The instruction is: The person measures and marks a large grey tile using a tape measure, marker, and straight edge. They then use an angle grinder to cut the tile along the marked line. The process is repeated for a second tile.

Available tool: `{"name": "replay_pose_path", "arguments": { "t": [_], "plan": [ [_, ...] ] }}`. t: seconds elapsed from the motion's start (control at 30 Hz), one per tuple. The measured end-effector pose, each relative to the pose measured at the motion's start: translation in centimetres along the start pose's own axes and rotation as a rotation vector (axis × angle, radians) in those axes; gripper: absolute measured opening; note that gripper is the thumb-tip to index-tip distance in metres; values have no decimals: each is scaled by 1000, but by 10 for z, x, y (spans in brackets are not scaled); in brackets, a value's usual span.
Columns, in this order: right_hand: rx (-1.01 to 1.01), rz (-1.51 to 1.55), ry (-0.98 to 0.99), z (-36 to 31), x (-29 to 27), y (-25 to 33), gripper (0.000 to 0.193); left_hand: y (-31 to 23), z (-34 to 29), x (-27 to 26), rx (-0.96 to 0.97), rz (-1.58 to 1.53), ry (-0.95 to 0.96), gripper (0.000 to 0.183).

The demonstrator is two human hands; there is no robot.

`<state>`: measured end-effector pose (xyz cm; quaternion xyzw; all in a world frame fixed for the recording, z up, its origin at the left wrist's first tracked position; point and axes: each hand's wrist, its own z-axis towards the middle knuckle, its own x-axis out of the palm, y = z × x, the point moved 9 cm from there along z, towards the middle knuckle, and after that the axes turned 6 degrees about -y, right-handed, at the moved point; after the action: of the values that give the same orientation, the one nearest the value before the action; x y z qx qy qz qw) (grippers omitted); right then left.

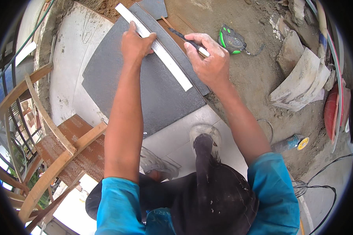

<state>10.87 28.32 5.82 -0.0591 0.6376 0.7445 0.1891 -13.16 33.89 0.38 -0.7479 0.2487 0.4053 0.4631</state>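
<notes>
A long pale metal straightedge (171, 66) lies slantwise across a dark grey tile (145, 90). My left hand (135, 45) grips it near its far part, thumb and a finger pressed on it. My right hand (210, 60) is closed around a marker (177, 34) with a dark front and a white rear end. Its tip points to the far left, close to the tile's right edge; whether it touches the tile I cannot tell. Pale dust covers the right fingers.
A green and black tape measure (231, 40) lies on the sandy ground to the right. Beyond it are broken slabs (300, 82). An angle grinder (290, 143) and black cable (321, 184) lie at lower right. Wooden framing (59, 172) stands at left. My shoe (206, 135) rests beside the tile.
</notes>
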Motion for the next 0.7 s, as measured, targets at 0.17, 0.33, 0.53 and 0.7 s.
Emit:
{"name": "replay_pose_path", "arguments": {
  "t": [0.17,0.33,0.53,0.7],
  "plan": [
    [-172,-56,34,58,80,0,24,-10,-4,-3,-29,7,-18,90],
    [-148,-146,196,84,126,-3,27,2,6,0,66,71,-87,90],
    [-178,-174,228,92,148,-6,28,5,8,4,87,95,-79,92],
    [-200,-247,267,98,161,-7,25,9,14,8,95,103,-56,95]
  ]
}}
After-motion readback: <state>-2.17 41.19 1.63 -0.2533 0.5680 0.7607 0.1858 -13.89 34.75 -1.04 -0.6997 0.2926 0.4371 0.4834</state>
